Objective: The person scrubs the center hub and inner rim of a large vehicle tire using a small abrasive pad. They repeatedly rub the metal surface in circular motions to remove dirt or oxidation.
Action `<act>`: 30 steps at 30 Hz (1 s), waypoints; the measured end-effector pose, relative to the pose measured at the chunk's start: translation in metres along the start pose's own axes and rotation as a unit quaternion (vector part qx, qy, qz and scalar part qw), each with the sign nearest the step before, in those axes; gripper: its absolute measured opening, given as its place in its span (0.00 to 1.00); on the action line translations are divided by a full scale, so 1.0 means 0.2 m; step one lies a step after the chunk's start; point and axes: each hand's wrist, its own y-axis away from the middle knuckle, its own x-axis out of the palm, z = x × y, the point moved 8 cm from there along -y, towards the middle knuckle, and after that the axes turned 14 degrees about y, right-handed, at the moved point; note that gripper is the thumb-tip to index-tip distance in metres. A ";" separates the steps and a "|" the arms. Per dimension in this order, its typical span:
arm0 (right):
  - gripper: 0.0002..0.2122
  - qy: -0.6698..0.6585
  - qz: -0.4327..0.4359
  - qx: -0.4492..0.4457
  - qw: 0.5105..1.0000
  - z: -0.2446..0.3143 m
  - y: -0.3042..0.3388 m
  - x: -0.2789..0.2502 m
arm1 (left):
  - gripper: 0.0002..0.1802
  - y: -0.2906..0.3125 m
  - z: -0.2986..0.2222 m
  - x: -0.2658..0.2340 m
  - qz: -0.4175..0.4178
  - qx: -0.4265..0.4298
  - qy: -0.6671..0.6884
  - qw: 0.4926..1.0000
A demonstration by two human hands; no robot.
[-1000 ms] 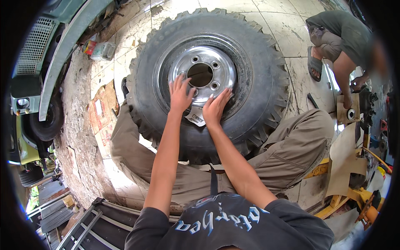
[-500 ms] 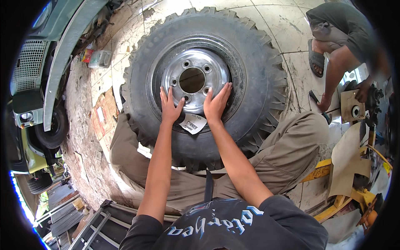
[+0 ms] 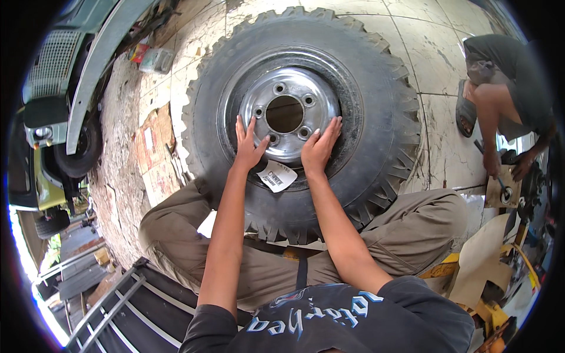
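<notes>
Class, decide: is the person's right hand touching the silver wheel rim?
Touching. The head view shows the right hand laid flat on the silver wheel rim, fingers on the metal.

The big black knobby-treaded rubber tyre on its silver steel rim lies flat across my knees, hub hole and bolt holes facing up. A white paper tag rests on its near sidewall.

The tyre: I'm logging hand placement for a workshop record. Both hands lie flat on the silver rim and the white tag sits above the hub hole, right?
Not quite. In the head view the left hand and the right hand do lie flat on the silver rim of the tyre, but the white tag sits below the hub hole, between the two wrists.
</notes>
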 end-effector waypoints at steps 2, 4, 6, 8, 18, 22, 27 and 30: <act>0.32 -0.070 0.000 0.019 0.997 0.03 0.00 -0.02 | 0.46 0.01 0.01 -0.01 -0.009 -0.004 0.003 1.000; 0.34 -0.086 0.007 0.025 0.996 0.01 -0.01 -0.02 | 0.46 -0.01 0.01 0.01 -0.004 -0.021 -0.006 1.000; 0.32 -0.080 -0.001 0.021 0.997 0.00 -0.02 -0.03 | 0.46 -0.03 -0.03 0.00 -0.009 -0.006 -0.053 0.999; 0.28 -0.074 -0.008 0.028 0.997 -0.01 -0.03 -0.04 | 0.45 -0.04 -0.08 0.02 -0.015 0.036 -0.125 0.991; 0.17 0.039 -0.099 0.076 0.991 -0.04 -0.05 -0.08 | 0.14 -0.15 -0.43 0.27 0.130 0.203 0.027 0.970; 0.19 0.061 -0.080 0.106 0.989 0.02 0.00 -0.05 | 0.12 -0.18 -0.41 0.27 0.164 0.196 0.033 0.966; 0.20 0.097 -0.117 0.078 0.985 0.07 0.06 -0.04 | 0.12 -0.18 -0.39 0.28 0.147 0.214 0.028 0.965; 0.20 0.055 -0.107 0.106 0.987 -0.02 -0.01 -0.04 | 0.10 -0.17 -0.40 0.28 0.144 0.225 0.046 0.963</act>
